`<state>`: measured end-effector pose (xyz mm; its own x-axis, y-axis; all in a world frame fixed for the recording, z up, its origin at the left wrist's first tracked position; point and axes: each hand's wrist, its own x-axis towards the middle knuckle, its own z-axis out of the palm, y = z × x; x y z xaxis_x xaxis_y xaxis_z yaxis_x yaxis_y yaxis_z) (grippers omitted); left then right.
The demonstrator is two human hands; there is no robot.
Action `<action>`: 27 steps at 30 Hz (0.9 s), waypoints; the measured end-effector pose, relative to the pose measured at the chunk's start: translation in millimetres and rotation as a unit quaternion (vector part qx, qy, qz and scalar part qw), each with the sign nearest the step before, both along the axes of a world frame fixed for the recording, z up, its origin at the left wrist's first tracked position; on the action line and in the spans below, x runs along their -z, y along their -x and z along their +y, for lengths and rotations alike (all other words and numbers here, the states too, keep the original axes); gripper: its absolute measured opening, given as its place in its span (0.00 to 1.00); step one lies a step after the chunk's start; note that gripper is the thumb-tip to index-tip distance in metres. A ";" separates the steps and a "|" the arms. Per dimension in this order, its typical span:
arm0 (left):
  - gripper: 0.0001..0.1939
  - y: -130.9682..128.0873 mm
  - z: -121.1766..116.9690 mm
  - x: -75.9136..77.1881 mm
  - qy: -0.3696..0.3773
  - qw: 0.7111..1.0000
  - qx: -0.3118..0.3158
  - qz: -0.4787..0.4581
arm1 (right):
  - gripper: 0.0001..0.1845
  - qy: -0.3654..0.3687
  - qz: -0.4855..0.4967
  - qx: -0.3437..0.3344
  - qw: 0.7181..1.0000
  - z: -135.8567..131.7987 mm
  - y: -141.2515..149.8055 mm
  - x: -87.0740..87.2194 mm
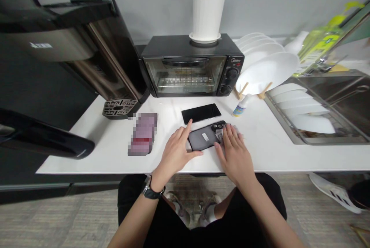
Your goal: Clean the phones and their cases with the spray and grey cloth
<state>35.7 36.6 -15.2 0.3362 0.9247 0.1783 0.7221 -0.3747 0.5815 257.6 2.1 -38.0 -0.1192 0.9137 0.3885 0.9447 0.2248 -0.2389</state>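
A phone (200, 139) lies back side up on the white counter, with a grey back, dark edges, a small white label and a camera block at its right end. My left hand (177, 148) holds its left end between thumb and index finger. Under the fingers of my right hand (236, 156) is a crumpled greyish cloth or wipe (219, 135), pressed against the phone's right end; the palm side is hidden. Just behind lies a second phone (201, 113), its black screen up. A small white bottle (241, 106) with a blue label stands to the right.
A blurred-out pinkish rectangle (143, 134) lies left. Behind are a toaster oven (185, 74) bearing a white utensil pot (208, 10), and a drinks machine (115, 59). White plates (267, 72) stand in a rack beside the sink (289, 128). Another person's shoe (332, 192) shows at right.
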 end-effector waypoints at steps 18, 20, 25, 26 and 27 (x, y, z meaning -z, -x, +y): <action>0.54 1.2 -2.4 0.9 -0.022 1.000 0.014 -0.009 | 0.30 0.007 0.027 -0.034 0.999 25.1 45.2 -6.3; 0.49 3.0 -2.7 1.5 -0.024 1.000 0.018 -0.007 | 0.31 0.024 0.032 -0.095 0.995 19.8 70.5 -10.2; 0.55 5.1 -3.3 3.7 -0.017 1.000 0.002 -0.012 | 0.32 0.042 0.009 -0.229 0.973 -4.0 67.0 -18.1; 0.56 5.0 -3.2 3.7 -0.014 1.000 0.001 -0.015 | 0.32 0.042 -0.003 -0.253 0.967 -9.9 56.1 -17.4; 0.58 4.8 -3.0 3.5 -0.012 1.000 0.002 -0.017 | 0.32 0.039 -0.015 -0.265 0.963 -15.4 43.7 -15.9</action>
